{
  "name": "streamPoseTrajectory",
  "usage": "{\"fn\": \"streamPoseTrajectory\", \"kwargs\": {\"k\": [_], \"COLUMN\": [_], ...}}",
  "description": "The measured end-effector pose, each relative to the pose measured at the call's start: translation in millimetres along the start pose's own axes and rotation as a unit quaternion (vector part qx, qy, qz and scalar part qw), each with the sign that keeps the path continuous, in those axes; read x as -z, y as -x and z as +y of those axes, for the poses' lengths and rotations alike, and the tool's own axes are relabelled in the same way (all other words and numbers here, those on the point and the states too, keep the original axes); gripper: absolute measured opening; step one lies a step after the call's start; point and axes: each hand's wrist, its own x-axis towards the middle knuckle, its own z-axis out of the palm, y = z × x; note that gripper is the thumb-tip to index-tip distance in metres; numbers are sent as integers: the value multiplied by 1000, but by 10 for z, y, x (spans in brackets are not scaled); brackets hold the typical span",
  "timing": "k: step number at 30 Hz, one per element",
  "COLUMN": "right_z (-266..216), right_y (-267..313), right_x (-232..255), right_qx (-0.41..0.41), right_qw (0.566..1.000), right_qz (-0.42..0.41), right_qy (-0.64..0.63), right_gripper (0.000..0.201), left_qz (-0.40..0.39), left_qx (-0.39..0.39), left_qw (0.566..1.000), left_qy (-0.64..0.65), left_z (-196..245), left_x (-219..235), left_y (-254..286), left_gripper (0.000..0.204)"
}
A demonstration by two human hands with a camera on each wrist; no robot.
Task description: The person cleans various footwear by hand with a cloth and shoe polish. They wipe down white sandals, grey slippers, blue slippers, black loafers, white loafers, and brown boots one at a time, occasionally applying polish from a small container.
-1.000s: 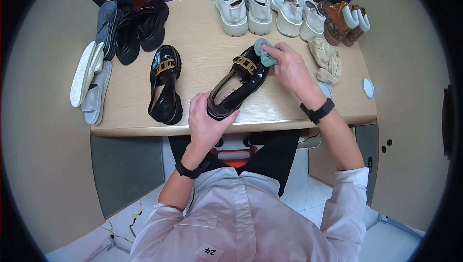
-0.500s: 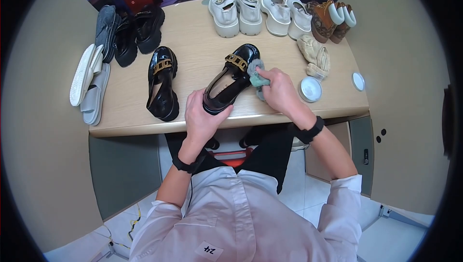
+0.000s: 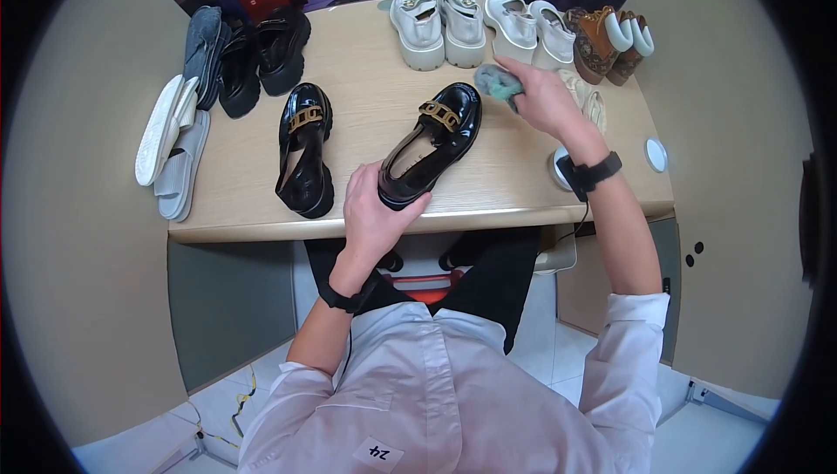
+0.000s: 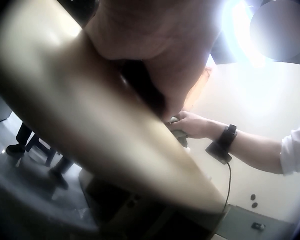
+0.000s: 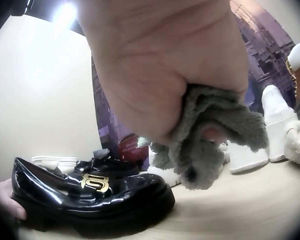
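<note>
A black patent loafer [image 3: 446, 153] with a gold chain trim stands on the table, its toe pointing away to the right. My left hand [image 3: 373, 208] grips it round the heel. In my right hand [image 3: 549, 103] is a bunched grey-green fluffy cloth [image 3: 497, 81], just right of the loafer's toe. The right wrist view shows the cloth [image 5: 200, 150] in folds under the palm, apart from the loafer [image 5: 100, 205]. The matching loafer [image 3: 307, 186] stands to the left. In the left wrist view, the left hand [image 4: 155, 50] hides most of the shoe.
White shoes [image 3: 423, 34] and brown boots [image 3: 600, 42] line the back. Black shoes [image 3: 283, 60] and slippers [image 3: 166, 129] stand at left. On the right lie a beige bundle [image 3: 595, 109], partly hidden, a round white tin [image 3: 559, 173] and a white lid [image 3: 656, 156].
The cloth was on the loafer's toe, then along its right side; now my right hand holds it off to the right of the toe. The left hand keeps its grip on the heel.
</note>
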Motion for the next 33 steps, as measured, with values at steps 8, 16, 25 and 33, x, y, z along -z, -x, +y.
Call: {"fn": "streamPoseTrajectory", "kwargs": {"k": [8,16,25,33], "right_z": [-35,-93,-186,-362], "right_y": [-220,-80,45,446], "right_x": [-188,-123,-291,-338], "right_qx": [176,37,178,134], "right_qw": [981,994,980,985], "right_qz": [4,-57,23,28], "right_qy": [85,-83,88,103], "right_gripper": [49,55,49,44], "left_qz": [-9,1,24,18], "left_qx": [-1,-7,-15,-1], "left_qw": [1000,1000,999,1000], "left_qy": [-3,-12,-16,-12], "left_z": [10,19,-32,-21], "left_x": [4,-7,-69,-63], "left_y": [-21,-28,-2,-14], "left_gripper": [78,77,73,74]}}
